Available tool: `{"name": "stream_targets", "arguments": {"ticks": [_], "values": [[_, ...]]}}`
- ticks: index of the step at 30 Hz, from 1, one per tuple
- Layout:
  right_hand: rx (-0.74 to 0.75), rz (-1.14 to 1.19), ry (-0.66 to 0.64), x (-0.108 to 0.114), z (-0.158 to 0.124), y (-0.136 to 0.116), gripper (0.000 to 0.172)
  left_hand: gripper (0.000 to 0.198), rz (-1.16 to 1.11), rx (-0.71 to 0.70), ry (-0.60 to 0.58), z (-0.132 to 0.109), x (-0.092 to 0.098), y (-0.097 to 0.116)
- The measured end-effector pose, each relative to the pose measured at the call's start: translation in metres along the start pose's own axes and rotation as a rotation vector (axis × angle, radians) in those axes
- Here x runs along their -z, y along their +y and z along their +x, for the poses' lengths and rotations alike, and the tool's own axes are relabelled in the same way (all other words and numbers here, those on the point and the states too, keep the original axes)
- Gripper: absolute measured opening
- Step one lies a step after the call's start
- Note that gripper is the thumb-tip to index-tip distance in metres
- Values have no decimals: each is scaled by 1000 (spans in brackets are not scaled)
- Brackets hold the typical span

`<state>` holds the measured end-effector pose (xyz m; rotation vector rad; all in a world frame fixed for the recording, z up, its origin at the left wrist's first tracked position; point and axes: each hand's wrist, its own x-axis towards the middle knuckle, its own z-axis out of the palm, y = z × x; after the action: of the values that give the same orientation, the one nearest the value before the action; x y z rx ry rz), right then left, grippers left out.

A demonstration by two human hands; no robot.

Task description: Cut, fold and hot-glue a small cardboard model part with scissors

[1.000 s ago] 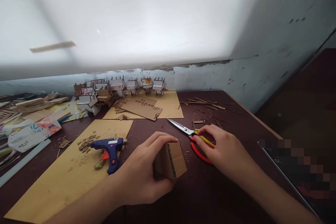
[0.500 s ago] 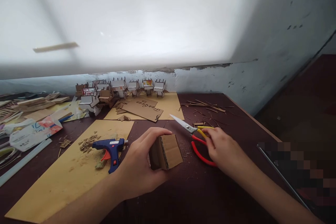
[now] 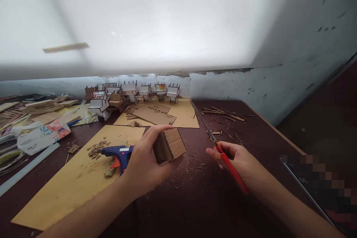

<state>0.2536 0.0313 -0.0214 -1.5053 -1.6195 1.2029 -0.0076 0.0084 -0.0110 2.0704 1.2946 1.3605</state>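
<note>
Between thumb and fingers, my left hand [image 3: 146, 158] grips a small brown cardboard box [image 3: 176, 143], tilted, with a corrugated edge showing. To the right, my right hand [image 3: 232, 156] is closed around the handles of a pair of scissors [image 3: 230, 169] with red and yellow grips. The scissor blades point up and away over the table, seen nearly edge-on and apart from the box. Just left of my left hand lies a blue glue gun [image 3: 118, 151] with an orange trigger and a lit red light; its handle is partly hidden by that hand.
Several small cardboard models [image 3: 129, 91] stand along the wall. Lettered cardboard [image 3: 153, 114] lies on a yellow sheet [image 3: 189, 115]. Cardboard scraps [image 3: 97, 148] cover part of another sheet [image 3: 69, 189]. Thin strips [image 3: 223, 111] lie back right, a dark device [image 3: 304, 182] at right.
My right hand has lifted the scissors and turned them edge-on, blades pointing more away from me. My left hand and the box have shifted slightly up and left. The view has shifted a little.
</note>
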Motion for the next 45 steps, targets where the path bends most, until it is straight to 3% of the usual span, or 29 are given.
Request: {"name": "stream_targets", "arguments": {"ticks": [6,11,17,26,36,45], "values": [[100,-115,-80,-18,-23,-8,38,53,55,40,56,4,3,-4],[128,-421,34,-33,-35,-17,49,52,130,0,140,5,3,-4],[106,-603,56,-44,-39,-13,49,55,172,-67,198,3,3,-4],[202,-653,85,-52,-45,-10,49,56,151,-66,245,0,-1,-7],[146,-696,78,-55,-46,-8,51,57,128,-32,244,-2,-1,-8],[302,-754,158,-53,-48,-9,52,58,139,-9,274,-1,-1,-7]]}}
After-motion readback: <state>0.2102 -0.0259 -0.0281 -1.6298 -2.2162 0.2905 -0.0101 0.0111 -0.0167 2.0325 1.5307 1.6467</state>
